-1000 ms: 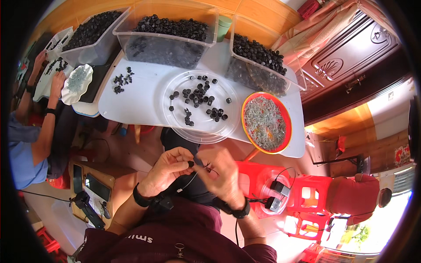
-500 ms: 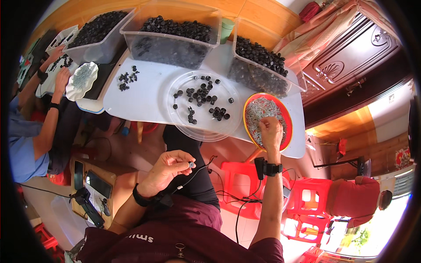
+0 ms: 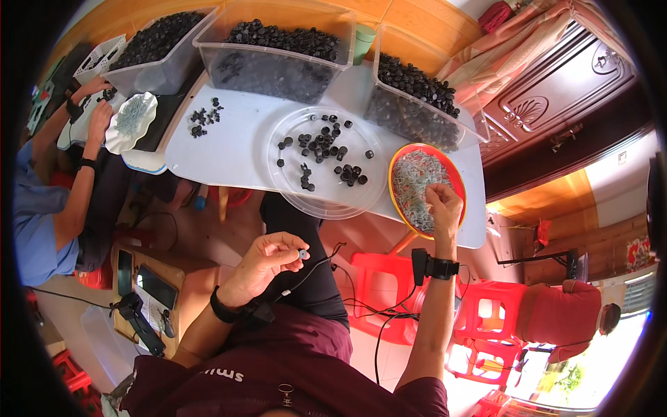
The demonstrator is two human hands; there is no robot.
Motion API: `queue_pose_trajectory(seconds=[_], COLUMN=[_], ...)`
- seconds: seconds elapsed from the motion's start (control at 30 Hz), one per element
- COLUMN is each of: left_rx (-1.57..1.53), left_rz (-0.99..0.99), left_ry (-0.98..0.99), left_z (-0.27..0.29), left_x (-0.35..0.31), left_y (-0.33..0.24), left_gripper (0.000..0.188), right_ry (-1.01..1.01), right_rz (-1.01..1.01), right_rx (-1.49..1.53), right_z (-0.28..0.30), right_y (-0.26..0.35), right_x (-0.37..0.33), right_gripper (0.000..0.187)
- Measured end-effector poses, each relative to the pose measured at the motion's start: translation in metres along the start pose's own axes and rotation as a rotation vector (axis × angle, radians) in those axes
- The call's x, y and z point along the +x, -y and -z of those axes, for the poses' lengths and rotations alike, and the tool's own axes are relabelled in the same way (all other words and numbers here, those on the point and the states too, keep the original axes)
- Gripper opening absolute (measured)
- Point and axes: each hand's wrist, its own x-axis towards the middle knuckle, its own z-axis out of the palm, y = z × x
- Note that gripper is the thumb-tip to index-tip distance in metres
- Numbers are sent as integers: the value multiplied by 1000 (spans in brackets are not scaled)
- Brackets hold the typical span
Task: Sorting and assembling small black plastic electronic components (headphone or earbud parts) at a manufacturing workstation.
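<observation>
The left hand (image 3: 258, 270) pinches 1 cap (image 3: 303, 254), likely light, stiff, best held by its rim; I cannot tell the right hand's (image 3: 447, 207) grip.

- A home-like room in use as a small assembly workshop.
- Upper right: a carved dark wooden door (image 3: 535, 83) and a pink patterned curtain (image 3: 486, 55) look domestic.
- Lower right: red plastic stools (image 3: 514, 306).
- Across the top: clear bins (image 3: 274, 80) full of small black parts (image 3: 281, 38) line a white worktop (image 3: 229, 158).
- Far left: another person (image 3: 45, 229) handles dark pieces.
</observation>
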Motion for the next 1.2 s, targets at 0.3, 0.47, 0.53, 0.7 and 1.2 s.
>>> queue_pose_trajectory(seconds=[0.3, 0.47, 0.53, 0.7, 1.2], left_rx=[-43, -74, -54, -40, -50], left_rz=[-56, -52, -78, -133, -141], left_ry=[-29, 4, -20, -44, -95], left_z=[-6, -9, -10, -10, -11], left_x=[-1, 1, -1, -6, -7], left_y=[-6, -15, -17, -19, -16], left_gripper=[13, 16, 16, 17, 17], right_ry=[169, 393, 433, 466, 338], right_rz=[-96, -131, -123, -110, 8], right_rx=[342, 575, 635, 664, 463], right_z=[-37, -89, -107, -126, -131], right_y=[64, 92, 94, 95, 90], right_x=[-62, -133, -149, -162, -171], right_gripper=[10, 7, 8, 7, 3])
